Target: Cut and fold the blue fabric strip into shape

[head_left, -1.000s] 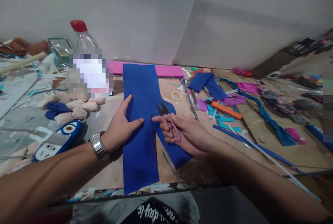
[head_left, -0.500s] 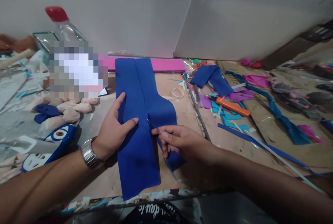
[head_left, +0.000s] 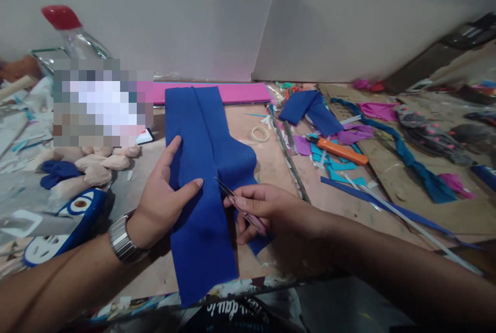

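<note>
A long blue cloth lies lengthwise on the work table, with a crease running down it. My left hand, wearing a metal watch, rests on the cloth with thumb and forefinger spread. My right hand is closed around small slim scissors, their tips at the crease near the cloth's middle. Below the tips the cloth is split, and its right-hand flap curls up and over beside my right hand. My fingers partly hide the scissors' handles and the flap's lower part.
A pink folded stack lies behind the cloth. To the right are a tape roll, an orange cutter, blue cloth pieces and scraps. A blue-and-white glue gun and pale padded pieces lie at left.
The scissors have swung to show more of their blades and handles, tips still at the crease. My left hand keeps its place on the cloth. The whole view has shifted slightly.
</note>
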`<state>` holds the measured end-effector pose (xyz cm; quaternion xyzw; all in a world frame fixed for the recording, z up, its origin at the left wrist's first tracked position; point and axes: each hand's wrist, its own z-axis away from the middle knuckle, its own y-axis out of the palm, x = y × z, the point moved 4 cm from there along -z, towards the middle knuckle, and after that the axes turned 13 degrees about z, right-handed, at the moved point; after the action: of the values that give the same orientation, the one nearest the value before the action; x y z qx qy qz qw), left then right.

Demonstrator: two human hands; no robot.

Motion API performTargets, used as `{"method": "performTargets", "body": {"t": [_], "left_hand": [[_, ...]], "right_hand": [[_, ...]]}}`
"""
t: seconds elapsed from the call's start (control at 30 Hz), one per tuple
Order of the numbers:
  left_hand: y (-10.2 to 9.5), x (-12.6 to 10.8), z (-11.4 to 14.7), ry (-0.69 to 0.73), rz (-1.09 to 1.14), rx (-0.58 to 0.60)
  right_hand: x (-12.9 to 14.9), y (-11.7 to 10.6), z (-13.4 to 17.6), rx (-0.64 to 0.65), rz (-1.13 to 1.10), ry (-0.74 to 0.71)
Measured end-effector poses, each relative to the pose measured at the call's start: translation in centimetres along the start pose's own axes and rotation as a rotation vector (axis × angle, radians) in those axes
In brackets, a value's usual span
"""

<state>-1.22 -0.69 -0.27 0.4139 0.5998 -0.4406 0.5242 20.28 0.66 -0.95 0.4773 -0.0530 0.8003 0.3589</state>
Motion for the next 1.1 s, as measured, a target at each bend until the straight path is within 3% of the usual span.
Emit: {"method": "performTargets", "body": {"t": [0.9,1.1], "left_hand": [[0.6,-0.8,2.0,0.003,-0.093,0.065],[0.4,-0.5,1.8,-0.082,0.030,0.075]], "right_hand": [[0.2,0.3,-0.5,-0.009,-0.051,-0.097],[0.2,0.4,-0.7,-0.032,-0.054,-0.126]]}}
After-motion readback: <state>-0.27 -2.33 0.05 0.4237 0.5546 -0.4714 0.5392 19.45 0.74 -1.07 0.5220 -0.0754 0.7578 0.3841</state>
